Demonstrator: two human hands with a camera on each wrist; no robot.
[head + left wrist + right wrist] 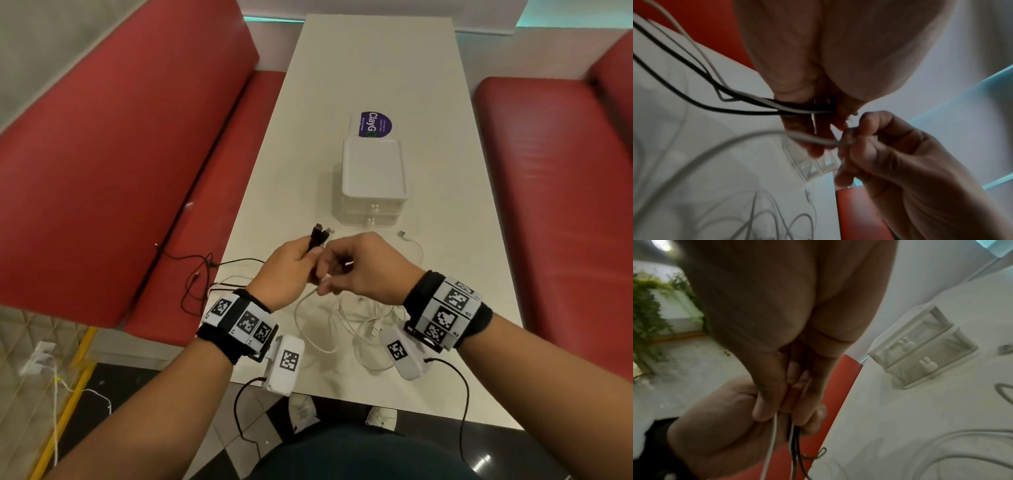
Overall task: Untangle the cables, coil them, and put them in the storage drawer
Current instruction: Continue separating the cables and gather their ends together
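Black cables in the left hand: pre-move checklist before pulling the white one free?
1. Left hand grips the black cables near their connectors: ok.
2. Right hand pinches a white cable at its end: ok.
3. White cable separated from the black ones: not ok; a white strand runs into the left grip with them.
4. Black slack on the table: not ok; it hangs over the left edge, looped above the red bench.
5. White cables near the front edge untangled: not ok, loops overlap.
6. Storage drawer unit drawers open: not ok, both look closed.
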